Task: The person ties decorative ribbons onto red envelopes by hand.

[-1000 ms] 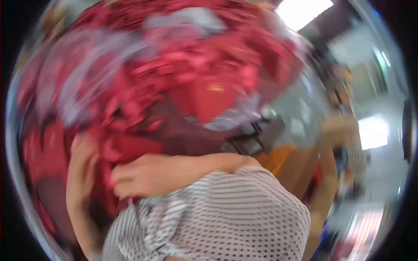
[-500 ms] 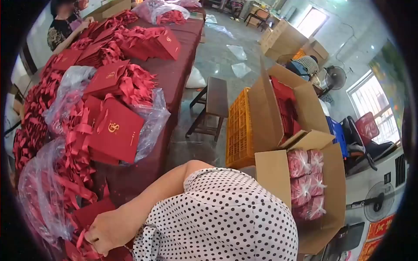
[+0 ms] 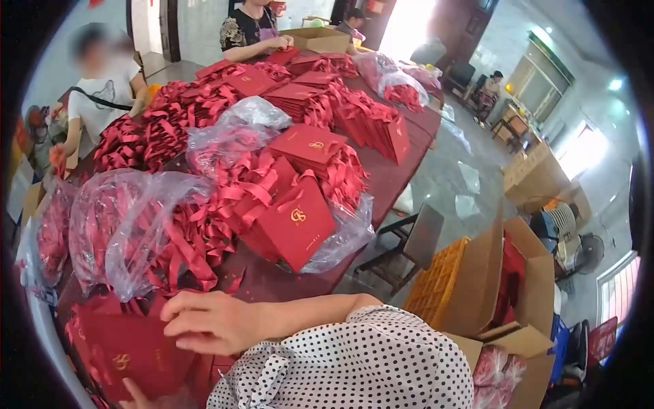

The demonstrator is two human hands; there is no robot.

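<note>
A red paper bag [image 3: 143,347] with a gold logo lies at the lower left, on top of other red bags. My right hand [image 3: 214,324] is over its right upper edge, fingers spread and slightly bent, with nothing gripped between them. At the bottom edge, my left hand [image 3: 136,399] shows only in part, its fingers against the bag's lower front, holding it. Beyond them, a stack of red bags [image 3: 300,221] with the same logo leans on the dark red tabletop [image 3: 334,278], beside red ribbon handles [image 3: 191,252] and clear plastic wrap [image 3: 146,218].
Across the table stand a person in white [image 3: 105,95] and a person in a dark patterned top [image 3: 248,34]. An open carton [image 3: 317,39] is at the far end. To the right are a wooden stool [image 3: 422,235], an orange crate [image 3: 436,279] and open cartons [image 3: 535,273].
The view has swung left, showing more of the table and people. My right hand has risen from the ribbons and opened; my left hand and the bag with its logo have come into view.
</note>
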